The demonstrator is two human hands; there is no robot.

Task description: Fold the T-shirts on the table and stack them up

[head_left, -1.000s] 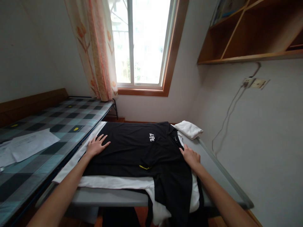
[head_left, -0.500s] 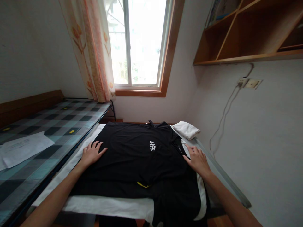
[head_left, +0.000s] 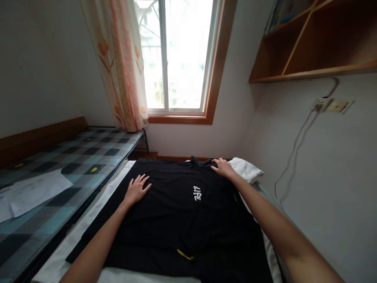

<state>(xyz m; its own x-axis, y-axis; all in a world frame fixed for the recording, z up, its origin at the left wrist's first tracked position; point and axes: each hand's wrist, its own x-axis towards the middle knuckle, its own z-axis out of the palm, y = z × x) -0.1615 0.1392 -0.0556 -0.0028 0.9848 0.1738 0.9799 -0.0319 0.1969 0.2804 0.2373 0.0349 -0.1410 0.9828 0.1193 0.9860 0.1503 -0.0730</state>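
Observation:
A black T-shirt (head_left: 171, 220) with white "Life" lettering and a small yellow strip lies spread sideways across a white cloth (head_left: 118, 275). My left hand (head_left: 138, 190) rests flat on the shirt's left part, fingers spread. At the far right, my right hand (head_left: 224, 169) touches the shirt near its bunched far sleeve; thumb and index finger are apart, and the other fingers are partly hidden. The collar is just in front of my right forearm. Close behind the right hand sits a folded white cloth (head_left: 247, 169).
On the left stands a bed with a checked mattress (head_left: 67, 157) and paper sheets (head_left: 38, 192) on it. A curtained window (head_left: 185, 59) is ahead. A wooden shelf (head_left: 294, 51) hangs at upper right, above a wall socket (head_left: 322, 104) with a dangling cord.
My right hand has moved from the collar to the far sleeve area. My left hand has slid right and inward on the shirt. The view has shifted slightly.

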